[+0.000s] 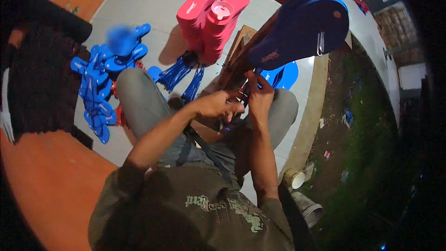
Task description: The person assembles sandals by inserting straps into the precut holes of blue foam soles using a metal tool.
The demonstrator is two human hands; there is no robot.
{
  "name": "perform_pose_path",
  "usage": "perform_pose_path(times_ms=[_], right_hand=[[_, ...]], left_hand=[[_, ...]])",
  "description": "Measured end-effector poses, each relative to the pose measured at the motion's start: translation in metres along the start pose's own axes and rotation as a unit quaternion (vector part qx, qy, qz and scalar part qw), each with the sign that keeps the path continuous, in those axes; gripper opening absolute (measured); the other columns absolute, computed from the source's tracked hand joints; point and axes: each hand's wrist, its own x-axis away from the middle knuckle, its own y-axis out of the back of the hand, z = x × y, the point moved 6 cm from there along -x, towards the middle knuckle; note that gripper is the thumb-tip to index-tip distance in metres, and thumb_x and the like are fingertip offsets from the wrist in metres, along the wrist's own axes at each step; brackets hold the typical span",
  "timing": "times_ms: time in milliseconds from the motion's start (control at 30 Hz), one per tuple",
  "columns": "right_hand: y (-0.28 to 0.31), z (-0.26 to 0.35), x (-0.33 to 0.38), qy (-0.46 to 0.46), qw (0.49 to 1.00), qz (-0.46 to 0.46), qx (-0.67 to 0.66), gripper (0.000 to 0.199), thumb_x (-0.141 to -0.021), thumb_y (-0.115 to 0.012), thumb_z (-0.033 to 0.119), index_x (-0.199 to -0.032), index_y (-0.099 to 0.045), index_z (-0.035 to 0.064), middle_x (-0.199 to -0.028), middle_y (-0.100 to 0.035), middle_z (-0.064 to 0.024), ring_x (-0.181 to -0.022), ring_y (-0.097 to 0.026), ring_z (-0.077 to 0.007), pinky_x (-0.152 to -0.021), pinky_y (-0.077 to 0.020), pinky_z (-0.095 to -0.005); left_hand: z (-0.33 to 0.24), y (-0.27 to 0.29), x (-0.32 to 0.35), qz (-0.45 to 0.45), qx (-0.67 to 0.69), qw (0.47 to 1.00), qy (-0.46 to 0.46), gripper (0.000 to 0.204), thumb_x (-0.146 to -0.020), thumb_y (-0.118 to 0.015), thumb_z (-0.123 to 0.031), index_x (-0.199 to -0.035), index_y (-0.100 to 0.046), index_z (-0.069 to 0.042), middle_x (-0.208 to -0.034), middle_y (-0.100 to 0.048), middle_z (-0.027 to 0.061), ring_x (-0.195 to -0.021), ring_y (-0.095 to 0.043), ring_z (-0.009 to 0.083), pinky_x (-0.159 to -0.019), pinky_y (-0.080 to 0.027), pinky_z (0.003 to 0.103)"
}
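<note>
My left hand [219, 105] is in front of a wooden stand, its fingers curled around something dark and thin that I cannot make out. Close beside it, my right hand [260, 95] is closed, thumb and fingers pinched at the lower end of a stack of dark blue flip-flop soles [304, 28]. What it pinches is small and dark, mostly hidden by the fingers. The soles rest tilted on the wooden stand [237, 58]. A thin metal clip or pin [320, 43] sticks out of the top sole. Between my knees lie bundles of blue flip-flop straps [175, 75].
Tall stacks of pink soles [200, 16] stand ahead, with a pink-topped round tub [221, 10] on them. Finished blue flip-flops [97, 88] are heaped at the left. More blue soles [285, 75] lie behind my right knee. The tiled floor ends at a ledge [316, 107] on the right.
</note>
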Motion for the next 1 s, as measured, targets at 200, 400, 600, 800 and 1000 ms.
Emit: perform_pose_path(times_ms=[200,400,600,800,1000], right_hand=[[-0.008,0.006,0.008,0.115,0.992,-0.017,-0.052,0.023,-0.075,-0.067,0.020,-0.085,-0.063,-0.0016,-0.079,-0.062,-0.0078,-0.072,-0.057,-0.0123,-0.062,-0.0453,-0.0242],[0.011,-0.007,0.030,0.094,0.987,-0.021,0.128,0.022,-0.079,-0.062,0.020,-0.089,-0.061,0.0001,-0.080,-0.059,-0.0056,-0.069,-0.055,-0.0131,-0.061,-0.0460,-0.0255],[-0.031,-0.016,0.030,-0.186,0.804,0.291,-0.484,0.026,-0.086,-0.052,0.029,-0.087,-0.056,0.0031,-0.076,-0.053,-0.0006,-0.064,-0.047,-0.0071,-0.053,-0.0406,-0.0211],[-0.018,0.022,0.038,0.045,0.996,0.046,-0.061,0.028,-0.084,-0.056,0.030,-0.078,-0.058,0.0030,-0.061,-0.055,-0.0010,-0.047,-0.046,-0.0053,-0.043,-0.0351,-0.0161],[-0.028,0.005,0.035,-0.057,0.927,0.210,-0.307,0.030,-0.087,-0.050,0.030,-0.086,-0.055,0.0006,-0.061,-0.055,-0.0044,-0.044,-0.045,-0.0068,-0.041,-0.0350,-0.0171]], left_hand=[[-0.025,0.022,0.006,-0.144,-0.125,0.979,-0.066,0.025,-0.083,-0.056,-0.023,-0.089,-0.060,0.001,-0.059,-0.057,0.0046,-0.049,-0.053,0.0096,-0.047,-0.043,0.024],[-0.033,0.040,0.008,-0.097,-0.158,0.981,-0.048,0.026,-0.081,-0.058,-0.024,-0.087,-0.061,0.001,-0.060,-0.057,0.0040,-0.048,-0.052,0.0081,-0.045,-0.041,0.023],[-0.021,0.045,0.000,0.011,0.235,0.967,-0.094,0.026,-0.084,-0.055,-0.029,-0.077,-0.057,-0.004,-0.063,-0.055,0.0013,-0.041,-0.043,0.0028,-0.036,-0.031,0.016],[-0.045,0.029,0.018,-0.033,0.127,0.986,-0.099,0.026,-0.084,-0.056,-0.026,-0.079,-0.057,-0.001,-0.065,-0.056,0.0026,-0.044,-0.047,0.0042,-0.038,-0.035,0.016],[-0.060,0.020,0.027,-0.033,0.106,0.988,-0.107,0.027,-0.083,-0.057,-0.026,-0.078,-0.058,0.000,-0.065,-0.056,0.0017,-0.046,-0.045,0.0033,-0.039,-0.034,0.017]])
